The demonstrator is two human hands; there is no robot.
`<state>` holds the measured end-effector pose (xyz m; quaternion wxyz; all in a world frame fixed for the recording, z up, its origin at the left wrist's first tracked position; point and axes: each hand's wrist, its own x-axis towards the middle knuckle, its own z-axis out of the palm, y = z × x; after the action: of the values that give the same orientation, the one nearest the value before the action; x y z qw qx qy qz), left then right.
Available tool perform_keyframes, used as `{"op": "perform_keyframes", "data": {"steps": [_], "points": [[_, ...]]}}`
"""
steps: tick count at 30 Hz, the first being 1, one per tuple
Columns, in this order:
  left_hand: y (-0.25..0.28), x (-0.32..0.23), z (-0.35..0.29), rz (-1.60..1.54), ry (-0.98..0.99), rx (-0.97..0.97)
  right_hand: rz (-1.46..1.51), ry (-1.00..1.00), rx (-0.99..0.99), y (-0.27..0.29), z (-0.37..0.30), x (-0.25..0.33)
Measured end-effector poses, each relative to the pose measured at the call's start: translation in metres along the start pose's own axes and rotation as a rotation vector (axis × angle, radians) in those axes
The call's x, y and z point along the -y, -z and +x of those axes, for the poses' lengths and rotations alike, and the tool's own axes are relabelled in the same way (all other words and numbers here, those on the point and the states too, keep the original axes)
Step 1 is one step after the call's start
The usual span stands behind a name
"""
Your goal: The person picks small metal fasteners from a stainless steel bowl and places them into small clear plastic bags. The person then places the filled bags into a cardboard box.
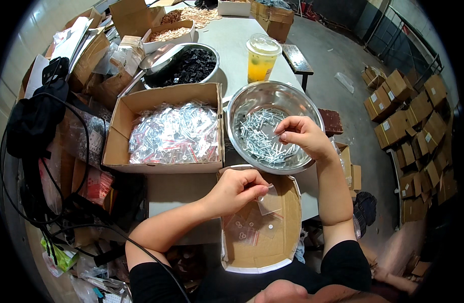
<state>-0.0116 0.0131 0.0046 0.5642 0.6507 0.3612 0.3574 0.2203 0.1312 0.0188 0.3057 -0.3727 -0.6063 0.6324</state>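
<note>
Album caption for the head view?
Left hand pinching a clear bag, right hand above a metal bowl of screws.

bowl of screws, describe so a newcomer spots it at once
On the pale table, find the open cardboard box of clear bags. Right of it, nearer than the cup of yellow drink, sits a round metal bowl with the right hand over it. It holds silvery screws; the other metal bowl holds black parts.

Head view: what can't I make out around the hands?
All in the head view:
Part of held bag: behind left hand.
What, if anything, right hand holds: too small.
Part of bowl: behind right hand.
Number of screws: heaped over each other.
</note>
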Motion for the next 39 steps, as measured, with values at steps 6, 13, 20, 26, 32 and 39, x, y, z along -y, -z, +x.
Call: {"op": "perform_keyframes", "data": {"steps": [6,13,20,26,32,39], "points": [[0.003,-0.005,-0.001,0.036,0.072,0.021,-0.129,-0.034,-0.070,-0.002,0.002,-0.002],[-0.002,0.010,0.004,0.105,-0.225,-0.045,-0.448,0.030,0.008,-0.010,0.010,-0.011],[0.002,0.002,-0.002,0.159,-0.046,0.060,-0.639,0.265,0.034,-0.023,0.015,-0.007],[0.001,0.005,-0.001,-0.038,0.025,-0.020,-0.972,0.430,0.241,-0.025,0.034,-0.016],[0.002,0.015,0.003,-0.004,-0.156,0.106,-1.173,0.278,0.202,-0.023,0.032,-0.017],[0.001,0.003,-0.004,0.056,-0.061,0.047,-1.327,0.247,0.117,-0.021,0.033,-0.020]]}}
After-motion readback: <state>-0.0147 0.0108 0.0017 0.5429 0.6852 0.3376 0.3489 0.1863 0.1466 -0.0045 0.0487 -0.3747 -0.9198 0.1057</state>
